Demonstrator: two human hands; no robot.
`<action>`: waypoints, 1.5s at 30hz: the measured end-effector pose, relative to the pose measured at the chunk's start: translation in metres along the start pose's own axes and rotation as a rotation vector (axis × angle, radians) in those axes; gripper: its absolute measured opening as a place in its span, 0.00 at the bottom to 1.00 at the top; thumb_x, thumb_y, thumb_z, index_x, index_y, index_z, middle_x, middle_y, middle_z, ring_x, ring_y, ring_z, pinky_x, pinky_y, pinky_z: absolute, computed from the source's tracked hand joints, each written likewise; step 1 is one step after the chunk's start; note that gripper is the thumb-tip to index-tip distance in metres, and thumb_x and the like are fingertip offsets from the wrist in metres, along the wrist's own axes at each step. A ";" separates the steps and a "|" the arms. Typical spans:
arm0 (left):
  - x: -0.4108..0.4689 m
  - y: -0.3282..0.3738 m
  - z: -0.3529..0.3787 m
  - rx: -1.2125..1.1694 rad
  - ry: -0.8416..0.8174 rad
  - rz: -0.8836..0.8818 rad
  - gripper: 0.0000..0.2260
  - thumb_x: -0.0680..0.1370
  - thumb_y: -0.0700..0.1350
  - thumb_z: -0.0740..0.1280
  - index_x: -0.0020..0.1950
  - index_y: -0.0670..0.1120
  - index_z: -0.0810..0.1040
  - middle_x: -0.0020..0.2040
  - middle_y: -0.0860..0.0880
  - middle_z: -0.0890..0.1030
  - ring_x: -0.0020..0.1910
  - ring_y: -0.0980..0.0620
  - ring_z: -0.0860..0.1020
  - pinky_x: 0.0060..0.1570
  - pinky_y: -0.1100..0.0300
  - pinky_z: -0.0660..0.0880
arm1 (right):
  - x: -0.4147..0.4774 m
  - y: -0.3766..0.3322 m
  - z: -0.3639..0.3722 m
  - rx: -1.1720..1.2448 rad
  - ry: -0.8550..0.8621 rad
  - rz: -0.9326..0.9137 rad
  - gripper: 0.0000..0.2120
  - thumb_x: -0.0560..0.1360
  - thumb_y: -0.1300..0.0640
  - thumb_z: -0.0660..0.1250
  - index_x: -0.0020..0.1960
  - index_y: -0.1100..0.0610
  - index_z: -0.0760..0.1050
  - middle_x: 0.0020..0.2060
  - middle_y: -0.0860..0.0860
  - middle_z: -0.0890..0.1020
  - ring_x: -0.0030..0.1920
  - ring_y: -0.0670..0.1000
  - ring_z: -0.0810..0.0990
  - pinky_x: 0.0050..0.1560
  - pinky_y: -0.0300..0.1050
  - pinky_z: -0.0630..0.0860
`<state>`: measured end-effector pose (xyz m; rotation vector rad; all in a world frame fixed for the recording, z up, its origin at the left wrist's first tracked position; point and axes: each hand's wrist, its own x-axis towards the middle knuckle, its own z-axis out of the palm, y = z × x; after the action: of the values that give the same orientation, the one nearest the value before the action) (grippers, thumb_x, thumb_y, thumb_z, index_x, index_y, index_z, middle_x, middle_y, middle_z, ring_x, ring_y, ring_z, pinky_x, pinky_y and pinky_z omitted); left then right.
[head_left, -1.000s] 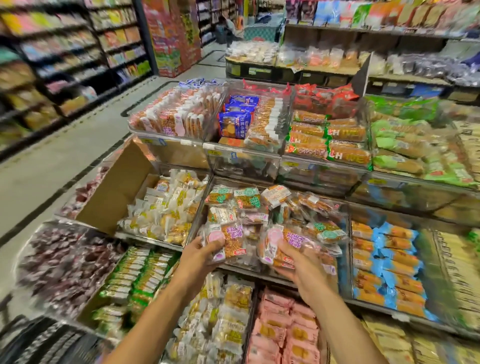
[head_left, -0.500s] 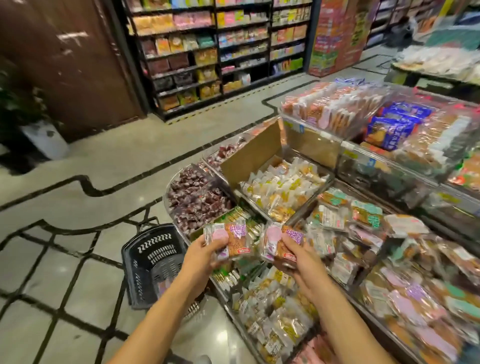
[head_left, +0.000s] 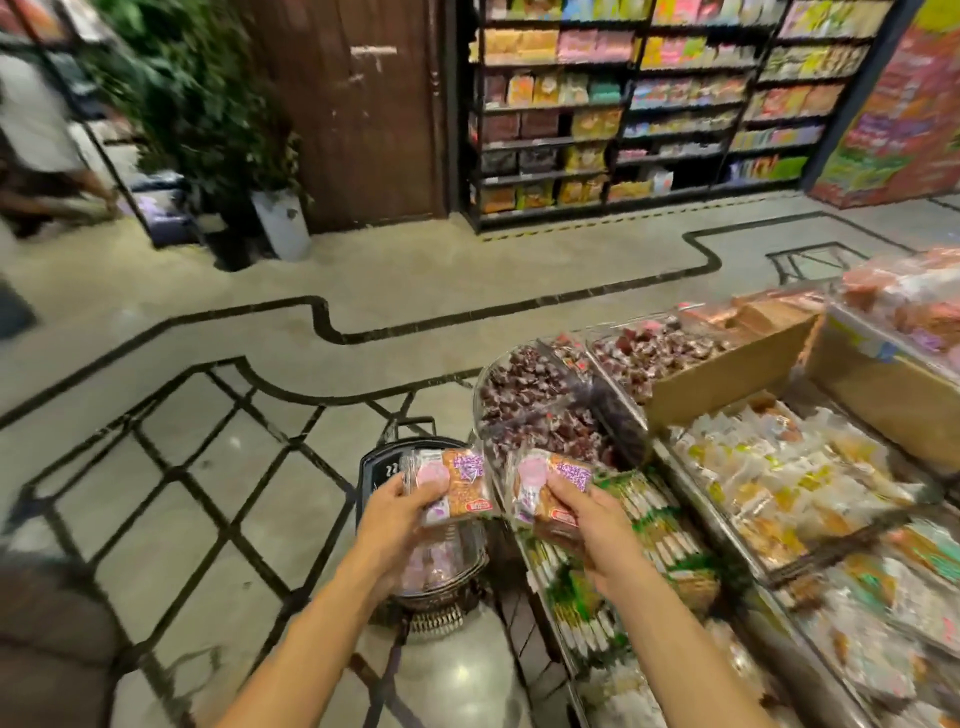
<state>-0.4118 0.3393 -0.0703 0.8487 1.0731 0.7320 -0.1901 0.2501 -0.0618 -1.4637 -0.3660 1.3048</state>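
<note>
The left hand (head_left: 397, 512) pinches 1 snack packet (head_left: 457, 483) above the black basket (head_left: 374, 470) on the floor; the right hand (head_left: 592, 514) grips a second packet (head_left: 545, 480) beside it, fingers curled round, near the display bins (head_left: 649, 452)

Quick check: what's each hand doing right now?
Left hand: holding left snack pack.
Right hand: holding right snack pack.
</note>
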 end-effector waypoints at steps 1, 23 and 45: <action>0.006 0.004 -0.012 -0.013 0.013 0.003 0.12 0.80 0.39 0.71 0.64 0.40 0.78 0.54 0.40 0.87 0.51 0.41 0.87 0.48 0.48 0.82 | 0.009 0.000 0.014 -0.009 -0.013 0.008 0.14 0.80 0.55 0.72 0.60 0.64 0.79 0.47 0.58 0.89 0.39 0.55 0.88 0.36 0.43 0.83; 0.220 -0.002 -0.148 -0.082 0.398 -0.158 0.13 0.78 0.36 0.73 0.62 0.38 0.78 0.53 0.40 0.87 0.48 0.45 0.87 0.44 0.56 0.85 | 0.283 0.050 0.146 -0.114 -0.171 0.193 0.15 0.80 0.55 0.72 0.64 0.58 0.78 0.54 0.56 0.88 0.54 0.58 0.87 0.54 0.54 0.83; 0.516 -0.347 -0.271 0.358 0.321 -0.666 0.13 0.76 0.35 0.76 0.44 0.52 0.78 0.44 0.50 0.84 0.46 0.49 0.83 0.57 0.53 0.78 | 0.544 0.430 0.101 -0.297 0.300 0.540 0.18 0.68 0.51 0.84 0.47 0.58 0.79 0.45 0.56 0.88 0.48 0.58 0.87 0.60 0.56 0.81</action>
<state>-0.4713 0.6662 -0.6611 0.6139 1.6947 0.1087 -0.2601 0.5719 -0.6799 -2.0756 0.0470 1.4563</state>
